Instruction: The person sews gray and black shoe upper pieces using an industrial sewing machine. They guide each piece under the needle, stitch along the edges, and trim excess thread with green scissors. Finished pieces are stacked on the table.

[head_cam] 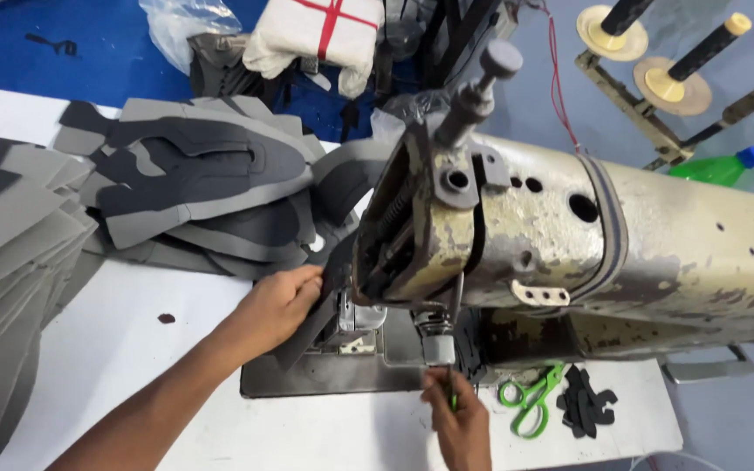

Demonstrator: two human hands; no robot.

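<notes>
**Feeding a dark piece at the sewing machine**

Pressing with the left hand (277,305) on a dark grey cut piece (307,327), fingers spread flat, the piece lying on the metal bed (325,375) just beside the needle area. Pinching with the right hand (457,417) a thin green tool (453,399), fingers closed on it, right under the presser bar (436,340) — hands apart, one on each side of the needle. Above both, the worn cream sewing machine head (569,235). Lying near the right hand, green scissors (530,397) and small black cut shapes (585,406). Farther left on the white table (115,349) — stacks of grey shoe pieces (194,187).
</notes>
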